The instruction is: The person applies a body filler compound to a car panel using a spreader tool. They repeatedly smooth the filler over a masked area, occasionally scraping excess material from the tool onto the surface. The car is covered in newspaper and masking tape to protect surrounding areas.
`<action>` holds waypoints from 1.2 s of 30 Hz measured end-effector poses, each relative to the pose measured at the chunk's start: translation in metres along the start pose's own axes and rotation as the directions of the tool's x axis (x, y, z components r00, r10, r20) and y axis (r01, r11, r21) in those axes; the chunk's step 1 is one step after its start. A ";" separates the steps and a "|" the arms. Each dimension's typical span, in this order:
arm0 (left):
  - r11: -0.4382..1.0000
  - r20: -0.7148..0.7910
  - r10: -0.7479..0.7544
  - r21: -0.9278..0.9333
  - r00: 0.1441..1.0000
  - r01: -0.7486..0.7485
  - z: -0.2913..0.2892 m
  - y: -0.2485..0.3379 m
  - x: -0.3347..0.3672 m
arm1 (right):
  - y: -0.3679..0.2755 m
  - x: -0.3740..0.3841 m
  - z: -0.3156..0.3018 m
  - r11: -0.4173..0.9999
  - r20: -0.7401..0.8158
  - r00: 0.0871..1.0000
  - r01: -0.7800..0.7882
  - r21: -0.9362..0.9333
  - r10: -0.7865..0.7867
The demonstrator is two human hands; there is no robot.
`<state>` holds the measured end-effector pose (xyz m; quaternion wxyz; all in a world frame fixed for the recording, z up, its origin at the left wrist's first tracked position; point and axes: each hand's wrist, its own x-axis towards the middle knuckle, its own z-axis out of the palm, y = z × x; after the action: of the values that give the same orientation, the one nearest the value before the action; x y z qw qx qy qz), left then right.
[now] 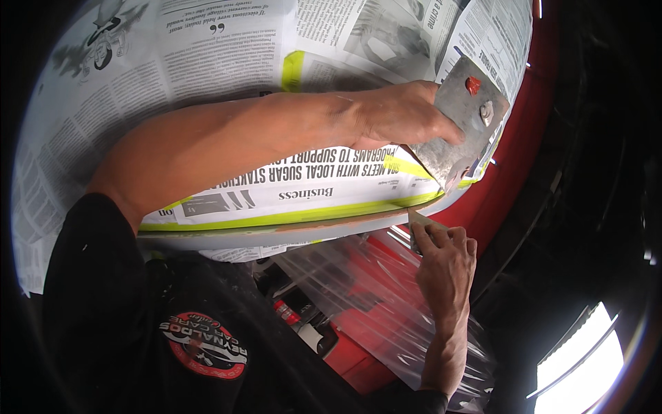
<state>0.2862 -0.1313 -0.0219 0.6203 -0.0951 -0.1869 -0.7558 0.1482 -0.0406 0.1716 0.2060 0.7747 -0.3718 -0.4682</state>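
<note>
My left hand grips a flat grey metal mixing plate by its near side, thumb on top. On the plate sit a red blob of paste and a pale grey blob of putty. Below it, my right hand is closed round a small flat spreader, largely hidden by the fingers. The spreader's tip is at the bare edge of the curved panel, just under a strip of yellow-green masking tape. Whether it touches the panel, I cannot tell.
Taped newspaper covers most of the panel. Red bodywork curves along the right. Clear plastic sheeting hangs below over more red bodywork, beside a small red item. A bright light patch shows at the lower right.
</note>
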 end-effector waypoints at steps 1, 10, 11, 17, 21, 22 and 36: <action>1.000 -0.001 0.002 -0.001 1.000 -0.002 0.000 0.000 0.000 | -0.001 -0.001 -0.001 1.000 0.004 1.000 0.003 0.002 -0.003; 1.000 -0.004 -0.012 0.029 1.000 0.012 -0.001 0.001 -0.001 | -0.022 0.001 -0.008 0.998 0.042 0.999 0.025 0.054 -0.028; 0.999 0.004 -0.027 0.045 1.000 0.027 -0.002 0.002 -0.001 | -0.024 0.001 -0.008 0.998 0.040 0.999 0.031 0.051 -0.033; 0.998 0.038 -0.043 0.040 0.998 0.042 -0.005 0.000 0.001 | -0.037 -0.003 -0.011 0.995 0.045 0.997 0.059 0.077 -0.063; 0.999 0.021 -0.041 0.017 0.999 0.041 -0.005 0.000 0.001 | -0.046 -0.001 -0.016 0.991 0.027 0.995 0.094 0.093 -0.097; 0.999 0.023 -0.040 0.018 0.999 0.040 -0.005 -0.001 0.001 | -0.048 -0.001 -0.017 0.990 0.027 0.995 0.097 0.101 -0.101; 0.998 -0.009 -0.062 0.017 0.998 0.063 -0.006 -0.005 0.003 | -0.082 -0.002 -0.026 0.963 0.035 0.977 0.199 0.181 -0.208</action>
<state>0.2814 -0.1356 -0.0272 0.5979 -0.0807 -0.1937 -0.7736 0.2014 0.0122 0.1304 0.0773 0.8110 -0.3356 -0.4730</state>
